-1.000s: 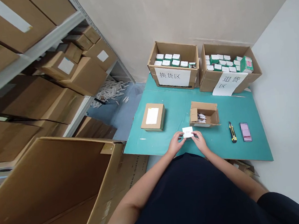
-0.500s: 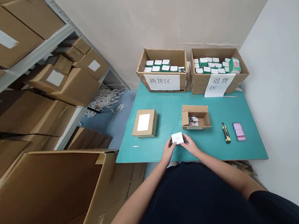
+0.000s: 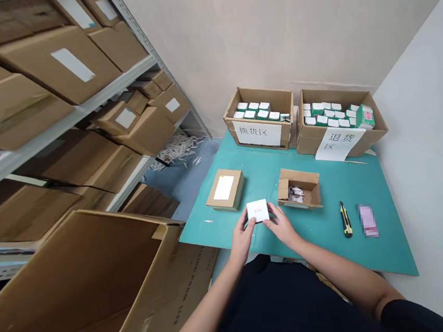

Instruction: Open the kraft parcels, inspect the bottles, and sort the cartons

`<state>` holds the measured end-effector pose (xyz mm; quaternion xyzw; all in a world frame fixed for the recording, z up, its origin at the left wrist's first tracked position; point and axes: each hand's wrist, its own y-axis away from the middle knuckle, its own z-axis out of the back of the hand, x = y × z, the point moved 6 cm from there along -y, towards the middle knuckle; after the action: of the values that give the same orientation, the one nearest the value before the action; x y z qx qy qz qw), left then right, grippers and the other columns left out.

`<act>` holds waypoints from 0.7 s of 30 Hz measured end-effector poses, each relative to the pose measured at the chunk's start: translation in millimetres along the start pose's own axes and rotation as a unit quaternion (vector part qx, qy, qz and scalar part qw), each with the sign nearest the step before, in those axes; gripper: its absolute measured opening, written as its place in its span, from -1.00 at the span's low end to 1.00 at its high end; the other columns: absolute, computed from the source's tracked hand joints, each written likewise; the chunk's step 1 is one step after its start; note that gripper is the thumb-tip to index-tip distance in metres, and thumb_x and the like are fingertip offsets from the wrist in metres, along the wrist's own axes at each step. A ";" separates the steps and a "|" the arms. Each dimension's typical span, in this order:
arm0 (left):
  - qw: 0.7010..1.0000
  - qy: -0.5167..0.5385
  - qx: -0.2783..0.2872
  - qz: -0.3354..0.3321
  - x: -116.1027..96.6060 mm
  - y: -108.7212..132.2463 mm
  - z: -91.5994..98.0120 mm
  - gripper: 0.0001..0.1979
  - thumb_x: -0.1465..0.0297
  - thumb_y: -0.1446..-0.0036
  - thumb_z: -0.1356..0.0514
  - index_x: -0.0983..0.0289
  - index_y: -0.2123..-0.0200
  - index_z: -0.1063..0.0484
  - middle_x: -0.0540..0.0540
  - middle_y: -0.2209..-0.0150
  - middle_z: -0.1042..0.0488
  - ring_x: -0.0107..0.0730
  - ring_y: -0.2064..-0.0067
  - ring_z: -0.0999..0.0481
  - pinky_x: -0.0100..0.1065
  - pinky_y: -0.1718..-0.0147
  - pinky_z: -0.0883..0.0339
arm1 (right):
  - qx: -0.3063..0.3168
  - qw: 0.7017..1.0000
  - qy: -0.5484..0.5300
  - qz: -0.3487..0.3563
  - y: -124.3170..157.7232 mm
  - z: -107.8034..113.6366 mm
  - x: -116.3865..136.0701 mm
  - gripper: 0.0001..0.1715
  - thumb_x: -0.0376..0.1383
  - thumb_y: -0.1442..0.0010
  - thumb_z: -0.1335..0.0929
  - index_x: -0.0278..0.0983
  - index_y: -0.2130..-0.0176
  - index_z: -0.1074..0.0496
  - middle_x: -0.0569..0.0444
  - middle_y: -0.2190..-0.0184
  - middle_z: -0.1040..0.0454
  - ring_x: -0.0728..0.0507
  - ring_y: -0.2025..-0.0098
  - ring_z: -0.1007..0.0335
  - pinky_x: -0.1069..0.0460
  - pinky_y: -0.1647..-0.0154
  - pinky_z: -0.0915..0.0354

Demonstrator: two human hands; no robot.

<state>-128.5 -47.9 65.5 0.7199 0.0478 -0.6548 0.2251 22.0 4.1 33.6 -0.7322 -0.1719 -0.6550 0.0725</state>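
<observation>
A small white box (image 3: 257, 210) with faint printing on its face is held between both hands above the near edge of the table. My left hand (image 3: 242, 233) grips its left side, thumb on the front. On the other side my right hand (image 3: 281, 225) closes on it in the same way. Just beyond the right hand stands an open small carton (image 3: 311, 184) with crumpled whitish paper inside. A closed brown carton (image 3: 236, 189) with a white label lies to the left of the hands. What the box contains is hidden.
At the table's (image 3: 263, 175) back stand two labelled cartons, the left carton (image 3: 287, 136) and the right carton (image 3: 309, 144), holding several white-and-green boxes. A utility knife (image 3: 345, 220) and a blurred pink object (image 3: 368, 221) lie right. A large open carton (image 3: 169, 275) and loaded shelves (image 3: 83, 109) flank the left.
The view has turned to the left, showing more shelving. Both hands have raised the white box closer to me and a little left relative to the table; their grip continues.
</observation>
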 end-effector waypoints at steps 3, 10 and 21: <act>1.000 0.000 0.009 -0.028 -31.9 -15.8 1.5 -0.31 0.02 -0.16 -0.30 0.18 -0.29 -0.38 0.20 -0.36 -0.32 0.03 -0.37 -0.30 -0.06 -0.31 -0.25 | 0.001 0.999 0.017 0.028 -20.6 -5.8 32.0 -0.17 0.06 -0.13 -0.49 -0.05 -0.31 -0.34 -0.08 -0.25 -0.33 -0.33 -0.33 -0.28 -0.23 -0.30 -0.32; 0.988 0.005 0.085 -0.132 -124.7 -102.9 -14.7 -0.32 0.05 -0.20 -0.28 0.16 -0.32 -0.34 0.18 -0.34 -0.35 -0.01 -0.34 -0.35 -0.04 -0.30 -0.27 | -0.036 0.995 0.025 0.087 -103.6 -7.3 113.9 -0.11 0.10 -0.16 -0.47 -0.08 -0.35 -0.26 -0.11 -0.32 -0.26 -0.32 -0.36 -0.23 -0.22 -0.32 -0.31; 0.934 0.055 0.221 -0.276 -262.8 -356.0 -112.9 -0.30 0.11 -0.26 -0.23 0.18 -0.40 -0.20 0.17 -0.38 -0.29 -0.02 -0.39 -0.26 -0.06 -0.35 -0.15 | -0.066 0.964 0.133 0.222 -351.5 43.0 253.5 -0.07 0.07 -0.22 -0.43 -0.14 -0.41 -0.14 -0.09 -0.37 -0.26 -0.29 -0.37 -0.22 -0.22 -0.39 -0.18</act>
<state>-190.2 373.4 230.5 0.7448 0.1109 -0.6446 -0.1322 -38.7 385.1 235.6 -0.6613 0.0494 -0.7241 0.1896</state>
